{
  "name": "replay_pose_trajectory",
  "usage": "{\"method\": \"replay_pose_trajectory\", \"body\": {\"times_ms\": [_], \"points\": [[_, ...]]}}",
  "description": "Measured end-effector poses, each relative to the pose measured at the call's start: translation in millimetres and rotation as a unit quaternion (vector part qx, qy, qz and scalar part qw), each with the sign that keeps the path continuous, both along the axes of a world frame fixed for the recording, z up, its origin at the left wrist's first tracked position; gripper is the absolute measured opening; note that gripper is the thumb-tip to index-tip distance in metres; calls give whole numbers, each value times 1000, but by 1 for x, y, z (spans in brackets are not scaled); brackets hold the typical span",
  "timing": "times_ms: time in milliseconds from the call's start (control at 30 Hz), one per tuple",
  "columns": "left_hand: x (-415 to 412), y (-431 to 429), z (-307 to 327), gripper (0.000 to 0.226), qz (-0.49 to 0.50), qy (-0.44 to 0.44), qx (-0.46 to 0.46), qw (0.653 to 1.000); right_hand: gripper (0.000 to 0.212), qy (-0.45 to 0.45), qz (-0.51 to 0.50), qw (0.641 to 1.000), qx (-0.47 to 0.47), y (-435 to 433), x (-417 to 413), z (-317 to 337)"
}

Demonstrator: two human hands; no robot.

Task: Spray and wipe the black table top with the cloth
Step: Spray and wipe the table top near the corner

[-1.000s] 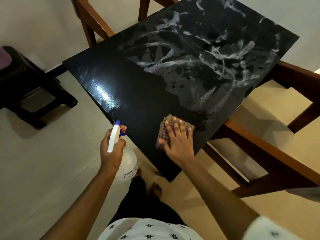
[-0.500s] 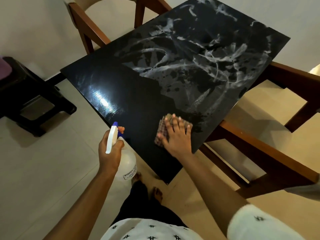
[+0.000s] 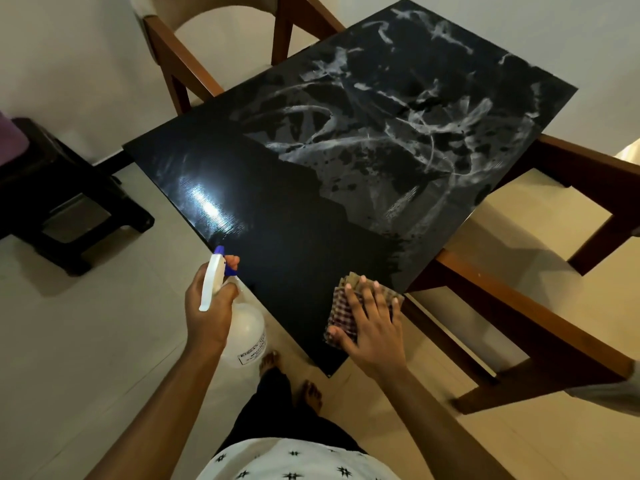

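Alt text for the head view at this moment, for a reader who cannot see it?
A right hand presses a checked cloth flat on the near corner of a black table top; the far half is streaked white. The left hand holds a spray bottle beside the table's edge.

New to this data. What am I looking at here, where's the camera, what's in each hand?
There is no robot here: a person works with bare hands, and the single wide-angle camera sits on their head, looking forward and down. That is why you see both forearms, a patterned shirt and bare feet at the bottom.

The left hand grips a clear spray bottle with a white and blue trigger head, held beside the table's near edge. The right hand lies flat, fingers spread, pressing a checked cloth onto the near corner of the black table top.

The near part of the top looks dark and glossy; the far part carries whitish smears. Wooden chairs stand around it, a dark stool at left.
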State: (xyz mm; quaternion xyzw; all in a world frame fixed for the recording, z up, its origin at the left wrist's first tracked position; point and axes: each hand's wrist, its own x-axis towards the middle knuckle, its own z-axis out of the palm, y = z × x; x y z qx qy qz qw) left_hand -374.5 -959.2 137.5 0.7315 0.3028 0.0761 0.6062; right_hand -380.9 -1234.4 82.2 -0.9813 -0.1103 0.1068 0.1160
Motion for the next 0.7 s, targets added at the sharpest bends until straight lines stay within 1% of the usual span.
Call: {"method": "replay_pose_trajectory", "body": {"times_ms": [100,233,367,467,567,700], "points": [[3,-1,5,42,-7,-21,4,1000,83,-1,-31,999,-27,-4,37,5],[7,-5,15,38,-14,-46,3,999,98,-4,-75,996,-37,-20,78,12],[8,-4,16,39,-6,-43,-8,999,108,39,-39,998,-34,-22,77,18],[8,1,15,38,-2,-40,-12,999,113,68,34,996,-56,-11,48,19],[10,7,16,37,-4,-42,-12,999,104,42,78,995,-53,17,9,10],[16,22,19,39,8,-35,-13,999,88,7,68,996,-49,50,-3,7]]}}
